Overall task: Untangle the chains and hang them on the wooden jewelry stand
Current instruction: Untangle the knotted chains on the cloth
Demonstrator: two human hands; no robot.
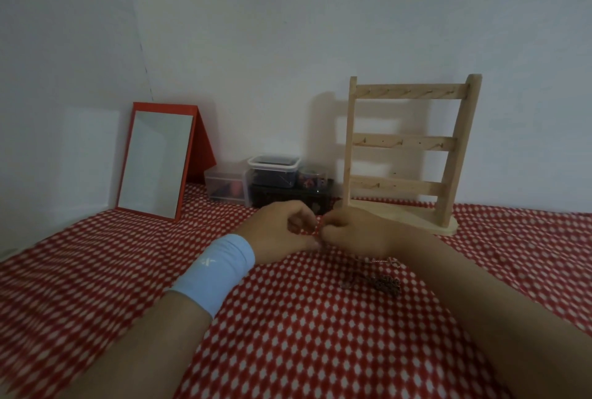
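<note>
A wooden jewelry stand [404, 148] with three hooked rails stands at the back right against the wall; nothing hangs on it. My left hand [282, 232], with a light blue wristband, and my right hand [355, 233] meet fingertip to fingertip in front of the stand's base. Both pinch a thin chain between them, which is barely visible. A tangled clump of brownish chains [381, 283] lies on the red-and-white cloth just under my right forearm.
A red-framed mirror [157, 163] leans at the back left. Small plastic boxes [272, 177] with beads sit against the wall between the mirror and the stand. The red patterned cloth [288, 334] covers the whole table.
</note>
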